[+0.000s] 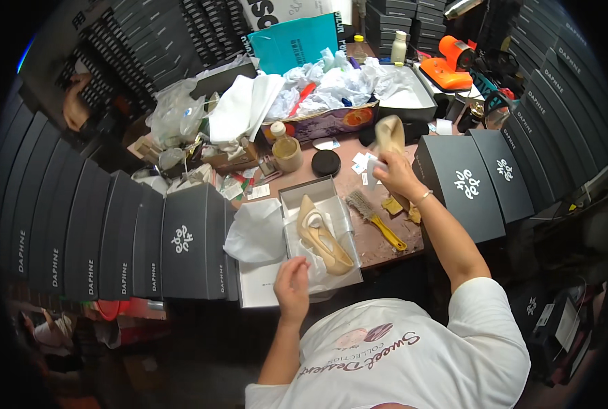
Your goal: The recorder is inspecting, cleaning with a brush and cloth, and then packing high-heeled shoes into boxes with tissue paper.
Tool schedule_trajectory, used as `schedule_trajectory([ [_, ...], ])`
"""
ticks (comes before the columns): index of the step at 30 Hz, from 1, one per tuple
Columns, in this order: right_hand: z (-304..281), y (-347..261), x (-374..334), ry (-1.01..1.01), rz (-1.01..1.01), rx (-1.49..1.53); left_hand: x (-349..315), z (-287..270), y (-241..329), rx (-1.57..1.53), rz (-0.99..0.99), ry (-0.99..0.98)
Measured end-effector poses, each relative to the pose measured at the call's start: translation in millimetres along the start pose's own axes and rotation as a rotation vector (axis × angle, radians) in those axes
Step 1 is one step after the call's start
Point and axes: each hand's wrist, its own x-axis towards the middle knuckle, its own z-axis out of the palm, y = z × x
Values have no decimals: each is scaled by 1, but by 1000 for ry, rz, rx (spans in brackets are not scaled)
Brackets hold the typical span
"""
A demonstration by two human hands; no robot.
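Observation:
My right hand (397, 176) reaches over the right of the table and is closed on a beige shoe (388, 129). A small white piece shows beside its fingers. My left hand (292, 290) is at the near edge of an open shoe box (350, 240), fingers curled by the white tissue paper; whether they pinch it is hidden. Inside the box lies a beige slingback shoe (335, 255) with a pointed toe, tissue around it. Another tissue sheet (255, 232) rests over the white box part (256, 286) on the left.
A yellow-handled brush (387, 234) lies right of the box. Behind are a round black lid (326, 163), a bottle (287, 150) and a carton (345, 123) of crumpled paper. Dark shoe boxes (193, 242) line the left; more boxes (454, 184) stand right. An orange device (447, 71) stands far right.

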Motion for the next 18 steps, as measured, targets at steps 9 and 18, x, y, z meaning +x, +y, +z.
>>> schedule_trajectory([
  [9, -6, -153, -111, -973, -912, 536, 23, -24, -17, -962, -1062, -879],
  [18, 3, -107, -103, -595, 49, 1230, -32, -35, -1, -1240, -1011, -296],
])
